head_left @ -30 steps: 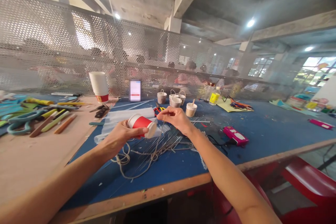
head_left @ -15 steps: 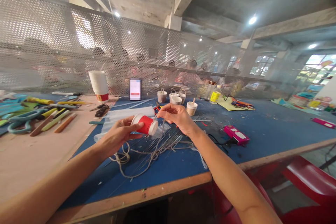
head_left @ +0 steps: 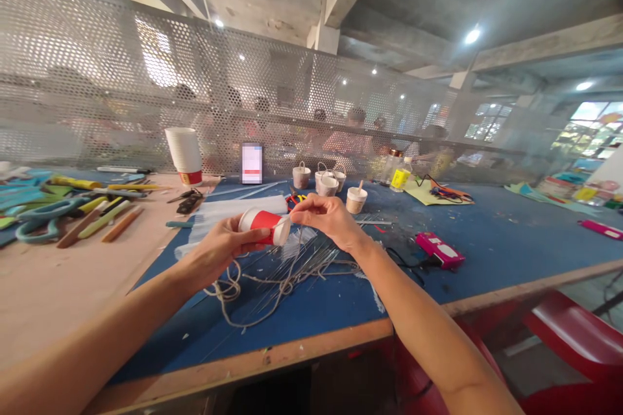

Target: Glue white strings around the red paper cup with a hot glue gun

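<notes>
My left hand [head_left: 221, 244] is closed around a red and white paper cup [head_left: 261, 222], tipped on its side above the table with one end toward the right. At that end, the fingers of my right hand [head_left: 325, 217] pinch a grey cord [head_left: 298, 253], part of which lies against the cup's side. The cord hangs down and runs in loose loops [head_left: 228, 288] over the blue table. Below the hands lies a scatter of thin wires [head_left: 304, 272]. Behind them are a roll of translucent sheet [head_left: 214, 209] and pliers [head_left: 295, 200].
Small cord-wrapped cups [head_left: 326, 183] and a cup with a stick [head_left: 357, 200] stand behind. A paper cup stack [head_left: 185, 152] and phone [head_left: 252, 163] are farther left. Scissors [head_left: 41, 217] and markers lie left. A magenta box [head_left: 440, 251], bottles [head_left: 400, 175] and red chair [head_left: 574, 337] are right.
The paper cup has turned and shifted slightly left and up in my left hand. My right hand has moved a little left, bringing the cord against the cup.
</notes>
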### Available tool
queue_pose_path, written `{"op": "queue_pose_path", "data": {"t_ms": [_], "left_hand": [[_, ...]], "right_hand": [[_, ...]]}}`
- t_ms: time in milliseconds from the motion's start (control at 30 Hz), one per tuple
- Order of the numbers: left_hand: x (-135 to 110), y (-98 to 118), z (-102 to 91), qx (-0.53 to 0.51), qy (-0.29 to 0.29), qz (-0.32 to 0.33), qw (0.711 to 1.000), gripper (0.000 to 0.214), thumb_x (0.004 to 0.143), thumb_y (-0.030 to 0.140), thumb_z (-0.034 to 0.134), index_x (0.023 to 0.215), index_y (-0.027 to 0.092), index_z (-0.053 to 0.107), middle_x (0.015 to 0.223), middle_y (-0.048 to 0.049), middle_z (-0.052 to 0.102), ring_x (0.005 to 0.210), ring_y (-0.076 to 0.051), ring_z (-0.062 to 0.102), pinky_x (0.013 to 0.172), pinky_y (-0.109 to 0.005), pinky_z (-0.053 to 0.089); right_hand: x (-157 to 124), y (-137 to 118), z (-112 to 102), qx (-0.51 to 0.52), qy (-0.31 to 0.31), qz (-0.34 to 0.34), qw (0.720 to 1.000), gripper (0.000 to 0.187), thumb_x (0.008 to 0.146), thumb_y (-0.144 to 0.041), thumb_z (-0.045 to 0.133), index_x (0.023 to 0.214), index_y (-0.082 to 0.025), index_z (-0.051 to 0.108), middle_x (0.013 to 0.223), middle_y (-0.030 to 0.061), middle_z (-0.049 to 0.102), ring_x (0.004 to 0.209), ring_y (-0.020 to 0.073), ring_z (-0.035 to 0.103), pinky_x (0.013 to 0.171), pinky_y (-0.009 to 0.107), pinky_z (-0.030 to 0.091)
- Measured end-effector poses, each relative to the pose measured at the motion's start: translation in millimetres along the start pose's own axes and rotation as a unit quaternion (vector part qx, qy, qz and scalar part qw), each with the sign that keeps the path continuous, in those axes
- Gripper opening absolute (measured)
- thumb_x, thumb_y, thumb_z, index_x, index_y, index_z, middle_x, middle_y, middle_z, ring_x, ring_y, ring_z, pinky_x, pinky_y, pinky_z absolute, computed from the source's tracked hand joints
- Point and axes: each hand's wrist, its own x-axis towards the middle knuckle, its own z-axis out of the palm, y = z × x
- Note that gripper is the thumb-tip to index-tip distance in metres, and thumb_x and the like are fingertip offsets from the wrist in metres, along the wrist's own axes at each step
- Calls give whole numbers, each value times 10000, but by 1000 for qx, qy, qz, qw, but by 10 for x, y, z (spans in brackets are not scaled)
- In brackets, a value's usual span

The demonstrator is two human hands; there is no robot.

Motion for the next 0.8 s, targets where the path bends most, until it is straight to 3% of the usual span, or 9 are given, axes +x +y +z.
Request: {"op": "queue_pose_path", "data": {"t_ms": [200, 433, 567, 800], "left_hand": [[-5, 0, 0, -6, 4, -16, 1000, 362, 554, 295, 966, 859, 187, 804, 816, -49, 805, 674, -178, 731, 601, -224, 603], [3, -9, -31, 9, -24, -19, 999, 415, 571, 320, 970, 926, 192, 799, 869, -47, 806, 703, -183, 746, 642, -237, 625], [9, -1, -49, 6, -24, -21, 999, 412, 560, 311, 977, 913, 196, 798, 877, -50, 807, 713, -187, 749, 648, -239, 629], [-2, 28, -50, -9, -33, -26, 999, 398, 594, 328, 967, 927, 183, 806, 880, -55, 816, 714, -178, 749, 653, -229, 628]], "right_hand": [[4, 25, -15, -35, -14, 0, 999, 292, 745, -493, 864, 806, -233, 746, 787, -21, 578, 696, 125, 442, 685, 295, 426], [-10, 28, -40, -38, -61, 4, 997, 281, 795, -484, 831, 842, -225, 733, 885, -1, 649, 865, 150, 580, 875, 326, 484], [-14, 18, -52, -30, -91, 15, 995, 246, 809, -448, 822, 872, -226, 737, 902, 3, 692, 888, 155, 620, 897, 328, 499], [-13, 53, -56, -53, -91, 13, 994, 222, 823, -416, 804, 879, -216, 726, 911, 9, 691, 877, 154, 624, 874, 324, 512]]}}
